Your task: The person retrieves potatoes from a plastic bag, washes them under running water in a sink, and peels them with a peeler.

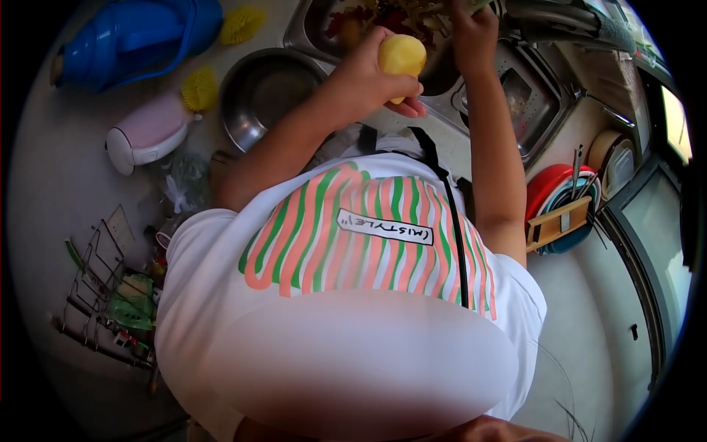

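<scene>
My left hand (368,72) is closed around a peeled yellow potato (403,56), with the thumb across its near side. It is over the near rim of the sink (300,35). Peelings, pale and dark red, (412,16) lie in the basin beyond it. My right hand (475,35) is at the top edge of the view, above the divider between the basins. Its fingers are curled, and a bit of something pale green (480,4) shows by them, too cut off to name.
A metal bowl (254,121) stands left of the sink. Further left are a blue thermos flask (125,44), yellow scrubbing brushes (241,26) and a pink-and-white appliance (151,129). Right are a second basin (549,121) and stacked colourful basins (549,184) with a wooden-framed grater (563,221).
</scene>
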Demonstrator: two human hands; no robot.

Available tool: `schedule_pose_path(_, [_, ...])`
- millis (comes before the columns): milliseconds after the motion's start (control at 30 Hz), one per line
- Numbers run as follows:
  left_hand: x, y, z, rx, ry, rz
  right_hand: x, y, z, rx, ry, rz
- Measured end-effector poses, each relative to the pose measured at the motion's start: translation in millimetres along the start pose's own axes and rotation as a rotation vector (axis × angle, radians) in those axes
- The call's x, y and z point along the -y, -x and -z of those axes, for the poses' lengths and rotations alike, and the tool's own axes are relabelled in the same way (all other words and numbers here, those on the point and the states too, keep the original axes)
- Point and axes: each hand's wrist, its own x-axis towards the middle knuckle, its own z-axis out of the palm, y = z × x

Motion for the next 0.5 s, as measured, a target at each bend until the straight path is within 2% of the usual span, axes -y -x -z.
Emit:
schedule_pose_path(33, [-1.9,2.6,-1.1,0.003,0.005,0.008,-17.1,-10.8,12.6,-0.021,-0.01,-0.008])
schedule_pose_path(100, [-5.7,2.8,-1.2,-0.007,0.021,0.012,-12.3,-13.6,22.8,0.041,-0.079,-0.17])
schedule_pose_path(133, [-2.7,-1.2,1.1,-0.031,0.0,0.013,-14.9,-8.6,15.5,0.07,-0.207,-0.156])
schedule_pose_path(200, [6.5,-11.0,2.7,-0.066,-0.04,0.026,25.0,26.7,-12.4,0.11,-0.459,-0.134])
schedule_pose_path(233, [3.9,-14.2,1.7,-0.027,-0.023,0.005,24.7,29.2,-6.5,0.271,-0.365,-0.157])
schedule_pose_path(300, [2.4,-12.4,0.0,0.039,0.019,-0.017,33.3,32.4,-13.9,0.315,-0.431,-0.29])
schedule_pose_path(433, [24.1,-29.5,21.9,0.046,0.176,0.019,6.2,19.6,-27.9,0.211,-0.414,-0.309])
schedule_pose_path(500, [30.7,-32.6,32.4,0.108,0.156,0.002,13.3,20.4,-30.2,0.26,-0.542,-0.401])
